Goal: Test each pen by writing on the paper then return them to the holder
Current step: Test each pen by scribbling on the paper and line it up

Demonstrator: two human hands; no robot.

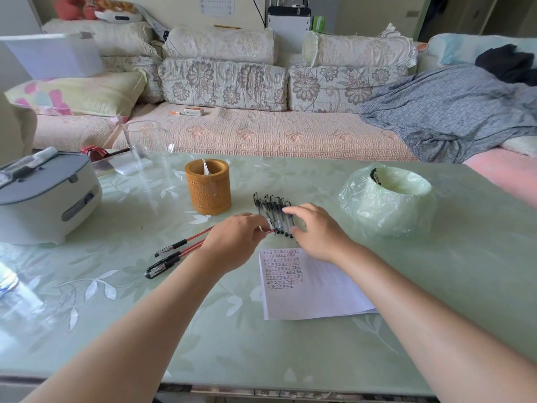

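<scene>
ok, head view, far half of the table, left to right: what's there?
white and grey appliance → glass jug → pen holder → row of black pens → bag-covered bowl

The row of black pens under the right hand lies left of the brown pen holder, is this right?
No. In the head view the row of black pens under the right hand lies right of the brown pen holder, not left.

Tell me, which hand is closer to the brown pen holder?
Left. The left hand, gripping red pens, is just in front of the pen holder; the right hand rests on the black pens, farther right.
</scene>
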